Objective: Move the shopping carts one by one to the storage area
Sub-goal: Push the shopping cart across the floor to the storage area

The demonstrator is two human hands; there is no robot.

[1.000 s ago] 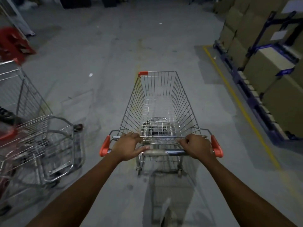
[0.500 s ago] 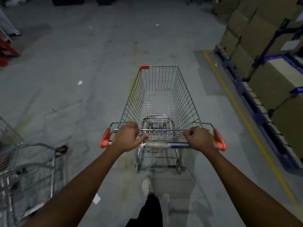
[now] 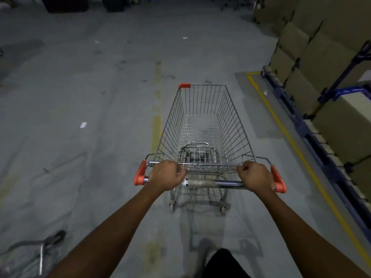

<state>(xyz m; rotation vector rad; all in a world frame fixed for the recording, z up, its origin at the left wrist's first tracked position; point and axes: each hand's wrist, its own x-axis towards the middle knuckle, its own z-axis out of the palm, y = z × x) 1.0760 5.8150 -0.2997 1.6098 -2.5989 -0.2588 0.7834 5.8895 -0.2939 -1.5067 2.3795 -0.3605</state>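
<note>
Steel shopping cart [image 3: 202,125] mid-transit — left hand [image 3: 167,174] and right hand [image 3: 255,177], fingers curled round the handle bar [image 3: 208,183] — next comes steering clear of boxed racking [image 3: 325,109] alongside.

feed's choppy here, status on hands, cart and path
Left hand, right hand grip handle of silver wire shopping cart. Brown cardboard boxes flank right, off its line.

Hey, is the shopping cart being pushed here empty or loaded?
Empty. The shopping cart holds nothing in its wire basket; the grey floor shows through the mesh bottom and sides.
</note>
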